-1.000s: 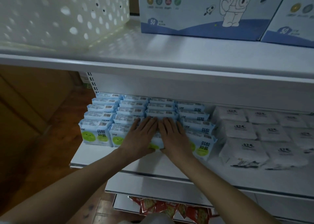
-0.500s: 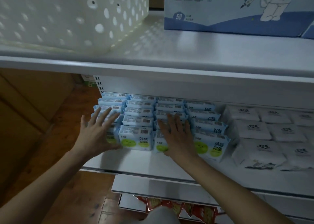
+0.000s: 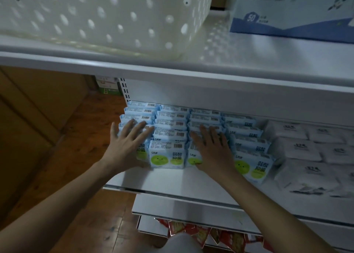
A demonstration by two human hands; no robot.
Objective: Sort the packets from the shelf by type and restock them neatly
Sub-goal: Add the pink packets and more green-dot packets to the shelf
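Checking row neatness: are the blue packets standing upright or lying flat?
Upright: blue packets stand on edge in rows, green-circle fronts facing out.

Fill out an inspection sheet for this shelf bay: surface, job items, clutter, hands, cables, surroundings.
Surface: white shelf, front strip bare.
Job's things: blue packets stand in four front-to-back rows at left; white packets lie flat at right.
Clutter: nothing seen.
Grippers: left hand flat, fingers spread, on the leftmost row; right hand flat on the third row.
Cables: nothing seen.
Surroundings: perforated white basket and blue-and-white box on the shelf above; red packets below; wooden floor at left.
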